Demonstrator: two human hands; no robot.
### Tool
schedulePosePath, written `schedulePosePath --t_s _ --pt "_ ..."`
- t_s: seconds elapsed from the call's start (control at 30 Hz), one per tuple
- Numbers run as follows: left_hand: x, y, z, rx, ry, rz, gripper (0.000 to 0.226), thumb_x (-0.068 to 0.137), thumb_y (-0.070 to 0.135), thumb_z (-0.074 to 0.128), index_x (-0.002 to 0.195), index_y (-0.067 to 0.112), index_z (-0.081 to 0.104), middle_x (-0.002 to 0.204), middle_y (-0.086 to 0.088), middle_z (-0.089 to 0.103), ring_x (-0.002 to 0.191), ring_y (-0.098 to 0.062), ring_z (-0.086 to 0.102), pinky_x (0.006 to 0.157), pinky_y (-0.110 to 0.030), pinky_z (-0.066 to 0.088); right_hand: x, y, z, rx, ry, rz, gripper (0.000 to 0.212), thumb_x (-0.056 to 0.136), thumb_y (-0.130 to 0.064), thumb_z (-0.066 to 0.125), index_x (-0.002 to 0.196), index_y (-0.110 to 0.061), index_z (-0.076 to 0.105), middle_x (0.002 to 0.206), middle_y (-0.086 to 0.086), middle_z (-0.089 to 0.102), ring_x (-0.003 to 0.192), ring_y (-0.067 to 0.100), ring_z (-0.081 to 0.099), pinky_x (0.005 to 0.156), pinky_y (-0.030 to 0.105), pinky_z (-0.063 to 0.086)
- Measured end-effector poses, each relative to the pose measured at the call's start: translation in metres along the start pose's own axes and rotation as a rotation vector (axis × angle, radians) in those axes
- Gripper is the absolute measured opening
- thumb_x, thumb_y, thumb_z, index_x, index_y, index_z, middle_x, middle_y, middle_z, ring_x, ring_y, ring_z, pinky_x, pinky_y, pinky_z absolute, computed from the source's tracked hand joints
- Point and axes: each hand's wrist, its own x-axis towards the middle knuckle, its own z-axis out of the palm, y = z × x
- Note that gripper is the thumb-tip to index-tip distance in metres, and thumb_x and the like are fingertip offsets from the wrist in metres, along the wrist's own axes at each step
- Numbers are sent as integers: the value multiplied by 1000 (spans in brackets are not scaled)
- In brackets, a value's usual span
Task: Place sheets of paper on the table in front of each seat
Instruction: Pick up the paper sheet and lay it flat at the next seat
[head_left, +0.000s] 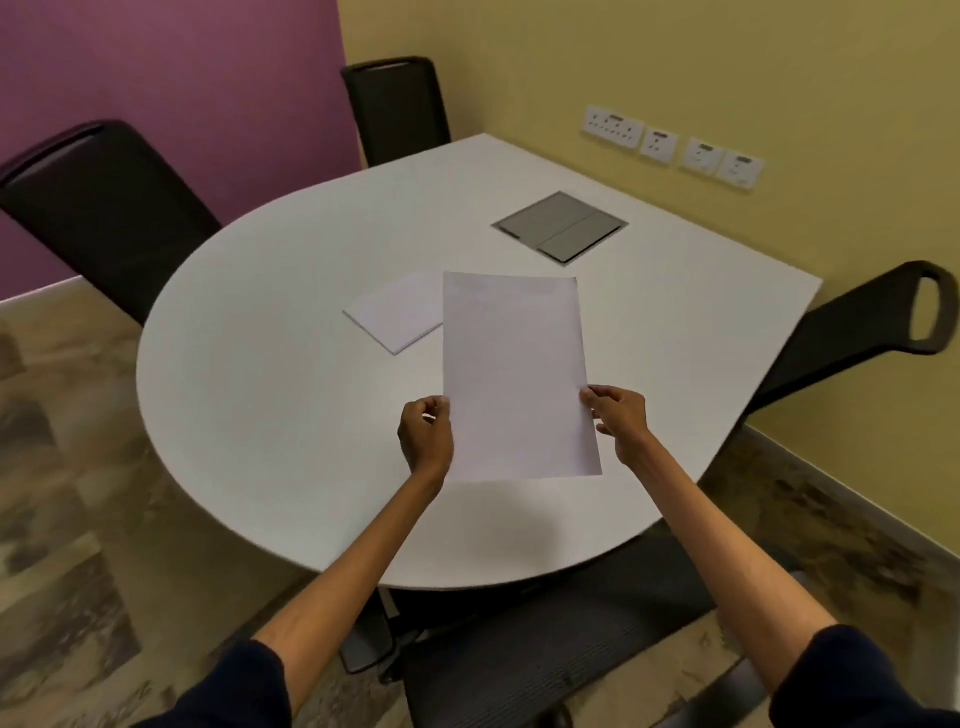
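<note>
A white sheet of paper (514, 374) hangs lengthwise above the near middle of the pale round table (270, 374). My left hand (426, 434) pinches its left edge and my right hand (621, 421) pinches its right edge, both near the sheet's lower half. Behind the sheet, a small stack of white paper (397, 312) lies flat on the table, partly covered by the held sheet's upper left corner.
Black chairs stand around the table: one at the left (104, 208), one at the back (397, 109), one at the right (872, 332) and one directly below me (561, 639). A grey cable hatch (561, 226) is set into the tabletop. Wall sockets (670, 145) line the yellow wall.
</note>
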Motion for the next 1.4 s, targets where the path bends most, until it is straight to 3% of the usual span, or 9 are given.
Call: schedulePosePath --t_s 0.3,0.4,0.47,0.6,0.73,0.83,0.97,1.13,1.4 --pt "4 -66 1 120 38 -200 9 88 24 69 83 17 70 86 5 67 78 -10 62 70 -21 45 55 53 22 -199 -206 108 13 86 -15 68 98 -11 72 91 6 68 78 20 58 61 29 43" --pt "7 -86 1 186 18 -263 20 89 24 69 69 24 65 72 13 64 71 -6 60 65 -17 43 72 73 29 -282 -289 141 8 86 -16 68 92 -12 72 88 6 68 75 20 59 62 29 42" --pt "14 -97 2 224 -10 -317 24 89 23 68 67 24 62 70 12 62 74 -10 59 71 -21 46 84 86 32 -365 -368 154 10 86 -15 68 91 -10 73 87 6 68 73 20 59 60 29 41" --pt "26 -119 3 276 -14 -403 11 90 20 68 81 14 70 86 -4 68 85 -18 63 78 -27 51 103 111 29 -481 -423 205 16 85 -9 66 96 0 73 87 9 69 69 19 58 56 25 40" --pt "25 -141 12 267 -27 -518 20 91 12 67 103 -2 74 106 -18 73 101 -32 68 91 -39 56 112 130 30 -514 -406 232 14 85 -8 66 92 1 74 79 11 67 64 16 56 52 23 39" --pt "22 -148 20 299 12 -503 18 90 12 68 98 -2 75 103 -19 73 97 -32 69 87 -39 58 112 139 36 -524 -414 208 5 81 -13 70 85 -10 73 81 11 70 64 18 59 55 27 48" --pt "24 -146 29 385 12 -454 14 89 10 68 94 -1 76 101 -16 75 94 -30 71 81 -36 59 111 144 39 -603 -407 136 21 73 -20 76 93 -17 70 81 3 73 72 23 69 76 35 56" --pt "21 -143 33 500 7 -366 13 87 10 71 88 -1 77 96 -15 76 90 -28 71 69 -24 49 112 147 40 -634 -376 104 24 71 -19 74 95 -16 71 81 3 74 76 26 70 79 39 58" --pt "24 -147 30 553 -28 -313 20 81 16 79 87 -3 77 86 -18 75 82 -31 72 79 -42 60 114 149 40 -649 -362 66 26 71 -21 74 97 -18 70 78 0 73 77 22 70 77 31 54"
